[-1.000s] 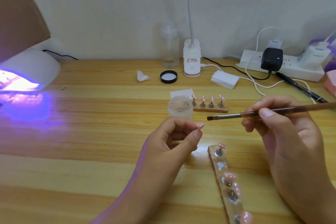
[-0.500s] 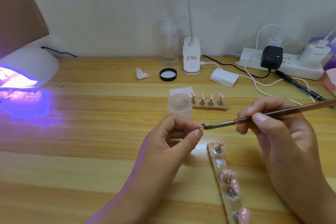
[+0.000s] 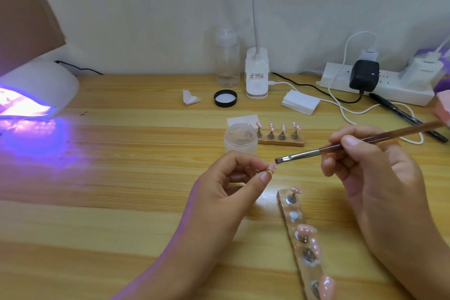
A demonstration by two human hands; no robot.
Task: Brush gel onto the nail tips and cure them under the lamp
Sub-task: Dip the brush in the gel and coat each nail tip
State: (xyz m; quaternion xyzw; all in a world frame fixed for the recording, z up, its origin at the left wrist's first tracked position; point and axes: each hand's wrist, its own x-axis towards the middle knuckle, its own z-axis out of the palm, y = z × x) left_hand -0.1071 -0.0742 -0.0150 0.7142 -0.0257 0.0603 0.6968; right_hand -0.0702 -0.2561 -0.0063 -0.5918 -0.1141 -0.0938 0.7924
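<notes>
Pink nail tip [image 3: 272, 167] sat on a small metal stand, pinched between thumb and forefinger of the left hand [image 3: 229, 185]. It was held in the air just in front of the gel jar [image 3: 240, 140], toward the person. Left hand was clamped on it, other fingers curled under.

Brush [image 3: 345, 146] was gripped pen-style in the right hand [image 3: 372, 173], front-right of the jar. Fingers were closed round the brown handle. Flat bristles pointed left, just beside the tip's upper edge. Whether bristles touched the tip, could not tell.

Jar was open, clear, standing on the tabletop [image 3: 121, 202]. Just beside the jar's right side stood a wooden holder [image 3: 282, 142] with four pink tips upright on stands. Further front-right of the jar a clear strip holder [image 3: 295, 226] lay flat, running toward the person, with several pink tips on it.

Behind the jar were a black lid [image 3: 225, 98] lying inner side up, a clear bottle [image 3: 227, 61] and a white desk lamp base [image 3: 257, 80]. Behind-left of the jar lay a folded paper scrap [image 3: 191, 98].

Behind-right of the jar were a stack of white wipes [image 3: 300, 103], a power strip [image 3: 389, 90] with a black adapter [image 3: 364, 75] plugged in, and a black pen [image 3: 401, 114].

Far left of the jar sat the curing lamp [image 3: 41, 83], lit, throwing a violet glow on the tabletop.
</notes>
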